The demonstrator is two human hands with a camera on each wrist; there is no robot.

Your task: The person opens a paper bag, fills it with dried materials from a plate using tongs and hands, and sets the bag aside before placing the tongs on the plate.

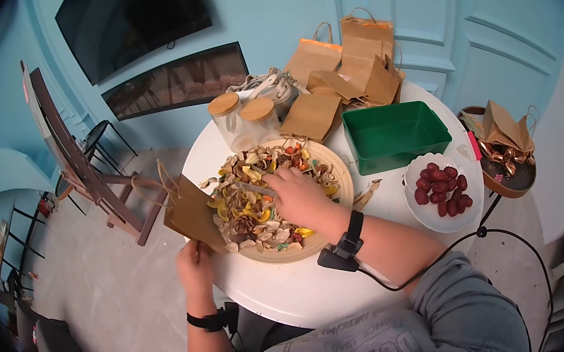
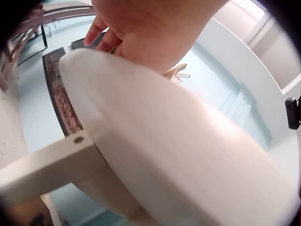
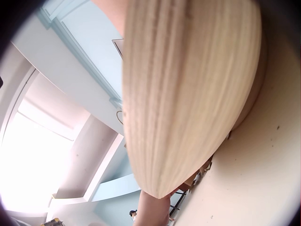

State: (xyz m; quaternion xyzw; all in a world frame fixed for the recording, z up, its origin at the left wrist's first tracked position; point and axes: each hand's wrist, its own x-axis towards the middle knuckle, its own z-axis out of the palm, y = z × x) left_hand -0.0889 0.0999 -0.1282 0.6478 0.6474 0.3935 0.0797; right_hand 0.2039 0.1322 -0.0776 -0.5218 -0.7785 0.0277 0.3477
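My left hand (image 1: pixel 196 264) grips the lower edge of a brown paper bag (image 1: pixel 191 212), tilted with its mouth beside the round wooden tray (image 1: pixel 345 186). The tray holds a heap of dried petals, pine cones and flower pieces (image 1: pixel 245 219). Over the heap, my right hand (image 1: pixel 298 194) holds a slim greyish tool (image 1: pixel 254 188) that points left among the petals; its far end is hidden. In the left wrist view, the left hand (image 2: pixel 150 28) is above the white table edge (image 2: pixel 141 108). The tray's side (image 3: pixel 188 94) hides the right hand in the right wrist view.
Two lidded jars (image 1: pixel 226 123) and several paper bags (image 1: pixel 313 116) stand at the back of the white table (image 1: pixel 276 303). To the right are a green box (image 1: pixel 397 137) and a white plate (image 1: pixel 435 220) of red fruit. A cable (image 1: pixel 408 283) runs from the right wrist.
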